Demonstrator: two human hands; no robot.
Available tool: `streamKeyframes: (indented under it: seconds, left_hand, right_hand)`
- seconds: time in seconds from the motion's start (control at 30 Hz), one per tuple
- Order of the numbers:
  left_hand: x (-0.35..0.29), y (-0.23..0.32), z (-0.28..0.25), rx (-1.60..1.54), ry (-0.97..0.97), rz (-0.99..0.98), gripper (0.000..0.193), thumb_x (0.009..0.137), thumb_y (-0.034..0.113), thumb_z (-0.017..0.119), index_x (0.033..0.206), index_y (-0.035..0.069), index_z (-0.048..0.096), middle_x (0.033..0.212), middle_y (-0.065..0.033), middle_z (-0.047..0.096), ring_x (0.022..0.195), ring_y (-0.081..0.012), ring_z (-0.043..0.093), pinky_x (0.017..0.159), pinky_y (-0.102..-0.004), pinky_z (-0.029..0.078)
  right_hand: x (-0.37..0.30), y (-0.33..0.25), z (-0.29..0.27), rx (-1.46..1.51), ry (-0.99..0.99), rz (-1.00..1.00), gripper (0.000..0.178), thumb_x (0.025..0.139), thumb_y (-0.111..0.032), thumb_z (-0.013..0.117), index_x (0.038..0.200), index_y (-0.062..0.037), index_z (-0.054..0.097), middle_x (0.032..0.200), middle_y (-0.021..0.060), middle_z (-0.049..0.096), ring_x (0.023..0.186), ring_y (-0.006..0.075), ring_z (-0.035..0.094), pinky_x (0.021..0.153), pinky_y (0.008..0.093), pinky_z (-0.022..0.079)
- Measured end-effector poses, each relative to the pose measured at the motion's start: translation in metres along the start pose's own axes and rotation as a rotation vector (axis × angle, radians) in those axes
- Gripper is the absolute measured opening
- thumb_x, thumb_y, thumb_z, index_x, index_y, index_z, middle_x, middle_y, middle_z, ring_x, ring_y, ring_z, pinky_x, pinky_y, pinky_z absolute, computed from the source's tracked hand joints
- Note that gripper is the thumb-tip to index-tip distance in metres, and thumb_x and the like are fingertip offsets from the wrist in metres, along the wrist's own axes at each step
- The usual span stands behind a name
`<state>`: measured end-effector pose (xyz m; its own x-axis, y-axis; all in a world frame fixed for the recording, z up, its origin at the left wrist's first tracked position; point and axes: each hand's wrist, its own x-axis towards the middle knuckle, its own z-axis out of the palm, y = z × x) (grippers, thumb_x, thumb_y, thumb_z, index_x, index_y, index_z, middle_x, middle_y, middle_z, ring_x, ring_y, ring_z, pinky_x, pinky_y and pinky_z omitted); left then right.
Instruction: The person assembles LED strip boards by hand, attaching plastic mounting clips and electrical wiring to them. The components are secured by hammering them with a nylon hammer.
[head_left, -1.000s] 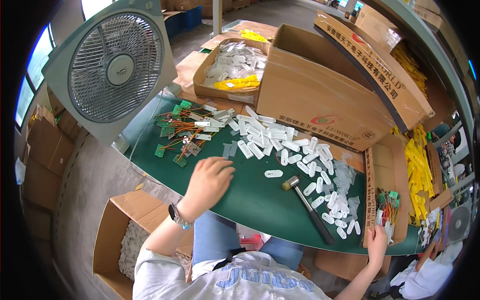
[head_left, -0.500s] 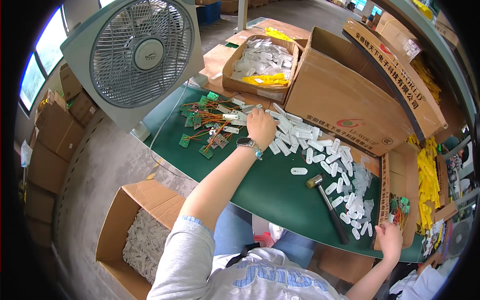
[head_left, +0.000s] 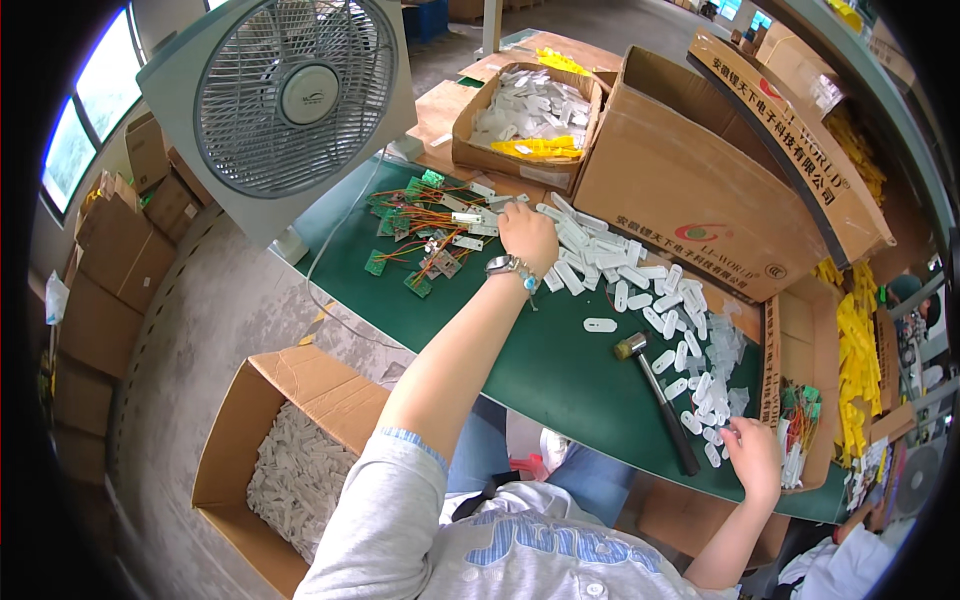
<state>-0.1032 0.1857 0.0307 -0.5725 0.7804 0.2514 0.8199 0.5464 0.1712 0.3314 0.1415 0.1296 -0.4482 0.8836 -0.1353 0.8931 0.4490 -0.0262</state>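
Note:
My left hand (head_left: 528, 238), with a watch and bracelet at its wrist, reaches over the far part of the green table. Its fingers curl down between a bundle of wired circuit boards (head_left: 440, 225) and a pile of white plastic casings (head_left: 600, 250); what they close on is hidden. At the near right, my right hand (head_left: 755, 455) has its fingers bent together beside the lowest casings, and the thing at its fingertips is too small to make out. A hammer (head_left: 662, 405) with a black handle lies left of that hand. One casing (head_left: 600, 325) lies apart from the pile.
A fan (head_left: 300, 100) stands at the far left. Beyond the table's middle are a carton (head_left: 522, 170) of clear plastic pieces and a large cardboard box (head_left: 690, 190). A small carton (head_left: 800, 340) holds wired boards at right. An open box (head_left: 315, 385) sits on the floor.
My right hand has moved left and up, from the small carton's edge to the lowest white casings. My left hand stays near the wired boards, only slightly shifted.

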Motion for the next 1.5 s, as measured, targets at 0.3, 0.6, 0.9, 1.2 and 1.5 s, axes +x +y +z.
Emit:
streamKeyframes:
  seconds: [0.3,0.6,0.9,1.2,1.5]
  left_hand:
    - [-0.105,0.013,-0.056,0.025,0.265,0.63,0.012,0.081,0.012,0.059,0.091,0.008,0.057,0.087,-0.0051,0.058,0.086,-0.0219,0.059,0.074,-0.0356,0.045]
    - [-0.169,-0.009,-0.045,-0.394,0.096,0.679,0.013,0.078,0.014,0.066,0.091,0.01,0.065,0.091,-0.0042,0.06,0.089,-0.0242,0.057,0.076,-0.0361,0.045]
    - [-0.042,-0.129,-0.039,0.344,0.171,0.495,0.015,0.081,0.017,0.07,0.094,0.01,0.065,0.098,-0.0068,0.064,0.101,-0.025,0.059,0.086,-0.0399,0.046]
    - [0.013,-0.136,-0.048,-0.215,0.095,0.368,0.014,0.083,0.016,0.072,0.092,0.006,0.068,0.095,-0.0086,0.065,0.099,-0.0312,0.058,0.088,-0.0428,0.048]
    - [0.026,-0.132,-0.03,-0.28,-0.057,0.353,0.017,0.078,0.013,0.078,0.088,0.006,0.066,0.09,-0.0104,0.064,0.096,-0.0297,0.058,0.087,-0.0416,0.048]
  right_hand:
    - [0.013,-0.074,0.034,0.245,0.385,-0.472,0.05,0.085,-0.006,0.069,0.132,-0.0007,0.055,0.13,0.0172,0.059,0.113,0.0349,0.061,0.094,0.0432,0.05]
    - [0.035,-0.154,0.111,0.325,0.382,-0.737,0.048,0.081,-0.007,0.071,0.127,0.0006,0.059,0.134,0.0156,0.057,0.125,0.0331,0.054,0.104,0.0471,0.045]
    - [0.033,-0.155,0.113,0.411,0.452,-0.729,0.037,0.081,-0.004,0.07,0.117,0.0003,0.066,0.124,0.0127,0.064,0.118,0.0299,0.06,0.1,0.045,0.049]
    - [0.035,-0.154,0.113,0.433,0.465,-0.717,0.038,0.079,0.0,0.067,0.117,0.0004,0.066,0.124,0.0126,0.063,0.118,0.0302,0.06,0.101,0.0446,0.049]
    - [0.035,-0.154,0.114,0.47,0.461,-0.706,0.037,0.079,0.0,0.066,0.116,0.0003,0.066,0.124,0.0123,0.064,0.118,0.0303,0.06,0.1,0.0432,0.049]
